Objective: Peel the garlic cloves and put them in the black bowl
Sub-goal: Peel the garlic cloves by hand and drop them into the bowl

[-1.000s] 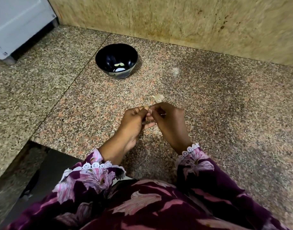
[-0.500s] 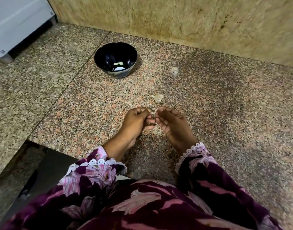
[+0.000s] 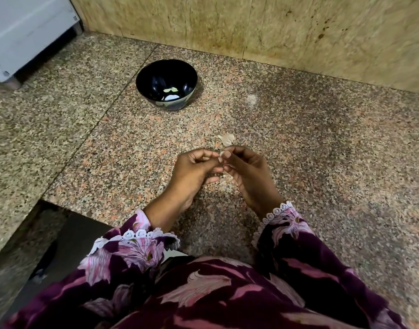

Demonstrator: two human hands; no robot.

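Your garlic clove (image 3: 221, 154) shows only as a small pale sliver, pinched where your two sets of fingertips meet, just above the desk (image 3: 322, 150) near its middle. Most of it is hidden by your fingers, so you cannot tell how much skin is left on it. Your left hand (image 3: 194, 167) has its fingers curled in, thumb and forefinger nipping the clove; your right hand (image 3: 248, 172) curls round from the other side and pinches the same clove.

Half a second ago your hands sat lower, close to the stone, with the fingertips barely touching. Now they are lifted a little and pressed together on the clove. The scrap of peel (image 3: 227, 139) lies where it did, just beyond your fingertips.

The black bowl (image 3: 154, 74) stands well apart on the far left, round, deep and glossy, with a pale pattern on its outer wall. A few pale greenish cloves (image 3: 170, 90) lie at its bottom. The desk is speckled granite, pink and grey, with a straight seam running along the left of the bowl. The peel is thin, papery and crumpled. Behind, the wall (image 3: 298, 32) is mottled tan stone with dark spots. Your sleeves (image 3: 132, 252) are dark purple floral cloth with white lace cuffs.
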